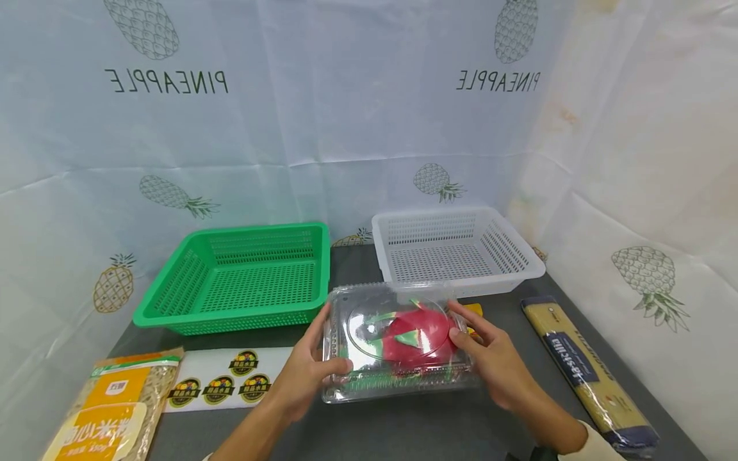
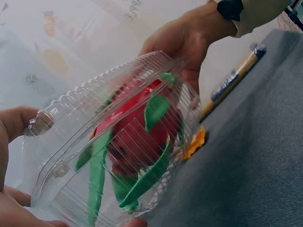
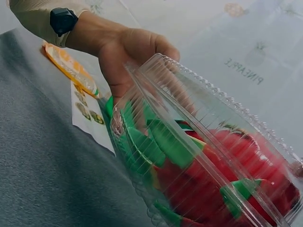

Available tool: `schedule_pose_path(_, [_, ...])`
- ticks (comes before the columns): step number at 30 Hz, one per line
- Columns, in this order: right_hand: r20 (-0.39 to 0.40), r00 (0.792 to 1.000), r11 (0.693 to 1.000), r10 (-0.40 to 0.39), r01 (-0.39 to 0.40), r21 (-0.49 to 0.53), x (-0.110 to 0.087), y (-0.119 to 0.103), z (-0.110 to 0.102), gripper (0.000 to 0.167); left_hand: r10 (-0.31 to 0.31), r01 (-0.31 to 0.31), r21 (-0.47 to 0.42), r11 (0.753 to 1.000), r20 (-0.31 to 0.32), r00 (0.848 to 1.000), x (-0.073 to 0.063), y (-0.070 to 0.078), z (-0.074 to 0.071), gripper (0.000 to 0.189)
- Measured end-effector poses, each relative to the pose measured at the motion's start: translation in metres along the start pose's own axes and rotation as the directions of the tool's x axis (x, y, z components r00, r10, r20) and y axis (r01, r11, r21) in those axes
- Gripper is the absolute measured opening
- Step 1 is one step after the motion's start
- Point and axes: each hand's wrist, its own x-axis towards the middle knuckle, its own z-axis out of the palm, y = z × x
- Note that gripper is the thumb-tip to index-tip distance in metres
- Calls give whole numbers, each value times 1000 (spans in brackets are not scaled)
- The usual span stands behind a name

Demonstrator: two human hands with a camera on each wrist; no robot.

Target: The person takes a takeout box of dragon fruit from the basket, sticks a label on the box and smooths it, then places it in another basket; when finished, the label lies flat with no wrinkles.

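Both hands hold a clear plastic clamshell box (image 1: 340,323) above the dark table, its lid down. Inside lies a red dragon fruit (image 1: 418,336) with green scales, also plain in the left wrist view, where the dragon fruit (image 2: 142,137) shows through the ribbed wall. My left hand (image 1: 302,374) grips the box's left end, thumb on the near side of the lid. At the other end my right hand (image 1: 492,358) holds the box, thumb and forefinger on the lid's edge. In the right wrist view the left hand (image 3: 128,54) wraps the far end; some fingertips are hidden.
Behind stand a green basket (image 1: 233,318) and a white basket (image 1: 490,283). A sheet of round stickers (image 1: 219,387) and a bag of grain (image 1: 112,410) lie left, a pasta pack (image 1: 588,374) right. Something yellow (image 1: 475,310) is partly hidden behind the box.
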Motion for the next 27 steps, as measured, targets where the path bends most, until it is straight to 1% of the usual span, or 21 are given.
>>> schedule_pose_path(2, [-1,1000,1000,7,-7,0,-1,3,1,56,-8,8,-16,1000,0,1000,-1,-3,-1,107])
schedule_pose_path(6, [-1,1000,1000,-4,4,-4,-3,9,4,55,-21,21,-32,999,14,1000,-4,-8,-3,107])
schedule_pose_path(13, [-14,1000,1000,-14,14,-16,-7,19,8,52,-40,40,-21,999,21,999,-8,-16,-7,108])
schedule_pose_path(19, [-27,1000,1000,5,-5,-22,-8,27,10,51,-48,48,-25,999,26,999,-11,-23,-10,107])
schedule_pose_path(27, [-48,999,1000,17,-19,-25,-10,35,14,52,-69,69,-31,997,18,997,-15,-28,-12,107])
